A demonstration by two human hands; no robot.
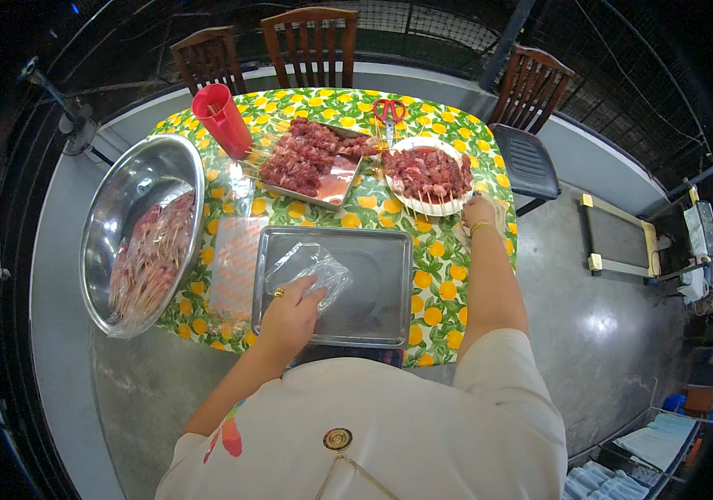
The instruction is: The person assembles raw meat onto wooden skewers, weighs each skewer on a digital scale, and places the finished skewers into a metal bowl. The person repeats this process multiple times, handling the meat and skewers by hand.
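Note:
A crumpled clear plastic bag [330, 279] lies over the grey metal tray [381, 312] in front of me. My left hand [294, 307], with a ring on it, is closed on the bag's near side. Beyond the tray's right corner, my right hand [479, 212] is closed on a pale cloth [501, 220], beside a white plate [413, 205]. Skewered raw meat [430, 171] fills that plate, its sticks pointing toward me. More meat skewers [302, 158] are heaped in a rectangular metal pan [316, 201] at the far middle.
At left stands a large steel basin [98, 250] holding bagged meat skewers [154, 250]. A red pitcher [225, 123] and red-handled scissors [390, 117] are at the back. A flat printed plastic packet [236, 271] lies left of the tray. Wooden chairs [311, 50] stand behind the lemon-patterned table [448, 317].

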